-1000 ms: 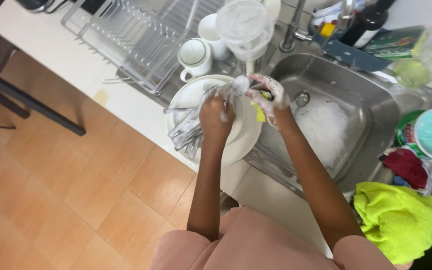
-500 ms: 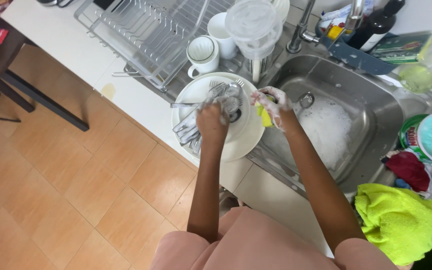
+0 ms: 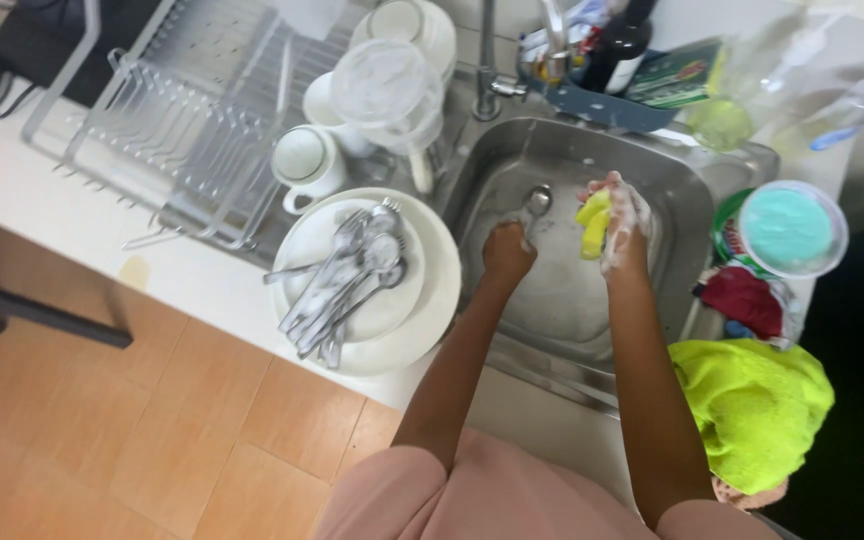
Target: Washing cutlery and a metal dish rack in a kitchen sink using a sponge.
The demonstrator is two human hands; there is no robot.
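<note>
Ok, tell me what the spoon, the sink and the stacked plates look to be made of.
Spoon in the left hand: likely polished steel, bright and mirror-like.
Sink: apparently brushed stainless steel, grey with a dull sheen.
Stacked plates: probably glazed ceramic, though hard plastic is possible; white, smooth, glossy.

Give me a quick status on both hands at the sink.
Left hand grips a spoon over the sink. Right hand, soapy, holds a yellow sponge. Nothing between them.
</note>
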